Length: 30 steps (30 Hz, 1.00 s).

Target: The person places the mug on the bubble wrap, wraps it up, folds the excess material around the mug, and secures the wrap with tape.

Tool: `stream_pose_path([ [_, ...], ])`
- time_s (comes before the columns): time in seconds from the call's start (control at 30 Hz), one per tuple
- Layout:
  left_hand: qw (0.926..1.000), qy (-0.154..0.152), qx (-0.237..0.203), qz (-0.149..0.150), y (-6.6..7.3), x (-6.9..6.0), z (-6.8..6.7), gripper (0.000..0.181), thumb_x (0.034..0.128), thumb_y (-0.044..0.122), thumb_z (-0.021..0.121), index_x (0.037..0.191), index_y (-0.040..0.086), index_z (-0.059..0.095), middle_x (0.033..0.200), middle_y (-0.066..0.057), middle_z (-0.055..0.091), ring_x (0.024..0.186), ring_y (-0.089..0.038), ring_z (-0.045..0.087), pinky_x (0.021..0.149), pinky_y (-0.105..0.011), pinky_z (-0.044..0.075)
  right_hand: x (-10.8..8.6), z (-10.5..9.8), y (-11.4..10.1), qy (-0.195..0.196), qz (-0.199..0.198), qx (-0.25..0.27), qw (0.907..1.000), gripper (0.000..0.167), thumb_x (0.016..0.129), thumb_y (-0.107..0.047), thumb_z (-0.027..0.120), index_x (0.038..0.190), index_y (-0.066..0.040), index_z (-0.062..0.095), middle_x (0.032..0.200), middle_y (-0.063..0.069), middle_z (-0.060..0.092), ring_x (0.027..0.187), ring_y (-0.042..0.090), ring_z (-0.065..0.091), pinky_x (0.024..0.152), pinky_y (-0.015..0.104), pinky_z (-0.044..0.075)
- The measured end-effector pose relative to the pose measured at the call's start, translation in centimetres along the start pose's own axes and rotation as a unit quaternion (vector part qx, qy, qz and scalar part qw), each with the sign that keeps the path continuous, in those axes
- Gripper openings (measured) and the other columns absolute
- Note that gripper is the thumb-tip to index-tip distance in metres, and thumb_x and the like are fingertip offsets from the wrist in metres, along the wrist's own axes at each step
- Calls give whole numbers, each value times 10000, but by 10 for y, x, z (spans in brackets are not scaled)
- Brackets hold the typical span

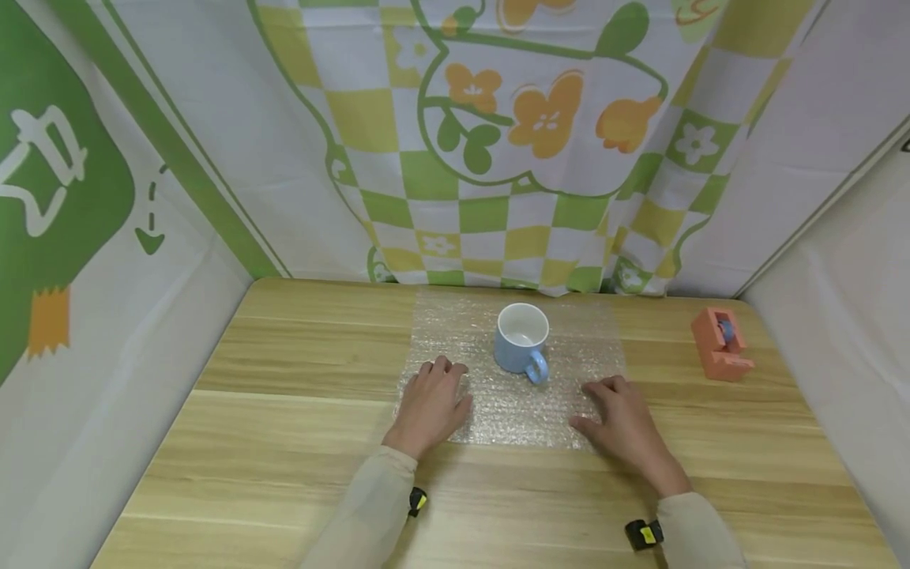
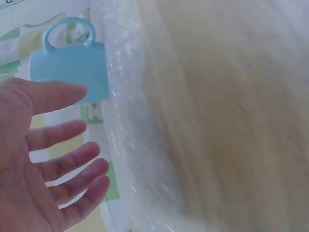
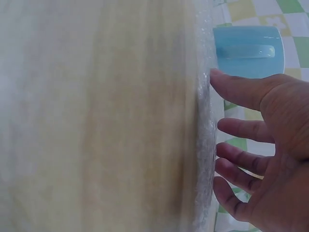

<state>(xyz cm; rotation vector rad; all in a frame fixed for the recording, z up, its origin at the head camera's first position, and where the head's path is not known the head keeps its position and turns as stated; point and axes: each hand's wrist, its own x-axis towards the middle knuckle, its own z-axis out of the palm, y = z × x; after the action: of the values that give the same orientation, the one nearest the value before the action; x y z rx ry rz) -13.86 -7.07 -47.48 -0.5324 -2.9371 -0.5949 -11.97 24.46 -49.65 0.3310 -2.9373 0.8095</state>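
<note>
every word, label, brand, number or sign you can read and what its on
No readable words or numbers.
Left wall: white strokes, cut off, unreadable; dashed arrow pointing down.
Checked curtain: orange squiggle at top, cut off, unreadable.
Right wall: dark mark, cut off, unreadable.
Blue mug: no lettering visible.

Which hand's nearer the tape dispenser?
The right hand, on the same side of the mug as the tape dispenser; the left hand is farther off.
</note>
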Motion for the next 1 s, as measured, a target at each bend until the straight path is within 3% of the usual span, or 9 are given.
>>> stream_pose_path([
  [0.2, 9948, 482, -834, -344, 15, 20, 0, 558, 923, 275, 731, 1370, -11, 558, 1230, -195, 601, 1101, -368, 583, 867, -505, 539, -2, 0, -1, -15, -55, -122, 9999, 511, 823, -246, 848, 1214, 35, 675, 1174, 219, 592, 1101, 413, 521, 940, 572, 422],
  [0.33, 9824, 624, -1641, -639, 28, 35, 0, 693, 922, 340, 741, 1446, -27, 474, 1310, -211, 555, 1203, -373, 538, 951, -514, 512, -2, 1, -1, 58, -114, -146, 9998, 512, 812, -242, 857, 1204, 36, 681, 1156, 215, 600, 1083, 406, 530, 930, 565, 425],
  [0.47, 9711, 687, -2115, -869, 44, 50, 0, 858, 877, 435, 773, 1489, -40, 405, 1393, -240, 496, 1283, -387, 484, 1008, -536, 479, -1, 2, -1, 123, -126, -141, 9997, 504, 804, -237, 865, 1192, 33, 688, 1144, 212, 603, 1070, 402, 531, 923, 560, 420],
  [0.67, 9737, 882, -1836, -1017, 63, 72, 5, 949, 795, 539, 815, 1463, -10, 424, 1399, -223, 489, 1278, -371, 485, 976, -507, 500, -1, 3, 0, 86, -90, -140, 9998, 516, 818, -261, 862, 1207, 28, 688, 1149, 204, 593, 1083, 397, 523, 925, 567, 420],
  [1.0, 9797, 668, -1497, -1151, 74, 93, 9, 946, 734, 528, 872, 1422, 2, 492, 1276, -171, 522, 1182, -332, 537, 876, -490, 550, 1, 2, 0, 35, 9, -80, 10000, 515, 806, -241, 869, 1210, 25, 690, 1147, 195, 588, 1096, 399, 522, 949, 572, 409],
])
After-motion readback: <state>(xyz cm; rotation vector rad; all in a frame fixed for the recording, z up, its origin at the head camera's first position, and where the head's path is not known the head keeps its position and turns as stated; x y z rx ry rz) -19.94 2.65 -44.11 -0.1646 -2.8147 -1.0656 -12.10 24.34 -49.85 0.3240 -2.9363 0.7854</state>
